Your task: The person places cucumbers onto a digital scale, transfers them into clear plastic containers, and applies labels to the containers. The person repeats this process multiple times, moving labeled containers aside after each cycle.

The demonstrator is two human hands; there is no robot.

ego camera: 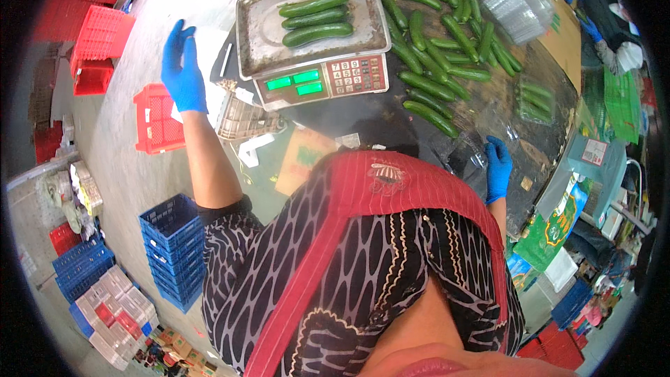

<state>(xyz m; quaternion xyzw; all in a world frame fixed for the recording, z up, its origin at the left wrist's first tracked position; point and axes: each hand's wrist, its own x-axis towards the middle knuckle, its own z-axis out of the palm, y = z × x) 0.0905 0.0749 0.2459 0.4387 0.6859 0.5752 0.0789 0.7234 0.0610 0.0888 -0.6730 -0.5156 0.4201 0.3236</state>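
My left hand (183,70), in a blue glove, is raised to the left of a digital scale (293,89). It holds nothing, and a gap shows between thumb and fingers. Three cucumbers (316,19) lie side by side on the scale's metal pan (364,26), and the green displays are lit. At the right, my gloved right hand (498,173) is low over the dark tabletop (387,120), beside a clear plastic tray (463,154). Whether its fingers grip the tray's edge cannot be told. Many loose cucumbers (432,57) are heaped right of the scale.
A stack of clear plastic trays (521,5) stands beyond the heap. A filled cucumber pack (535,102) lies at the right. Blue crates (175,251) and a red crate (157,118) are on the floor at left. Another person's gloved hand (591,29) shows at far right.
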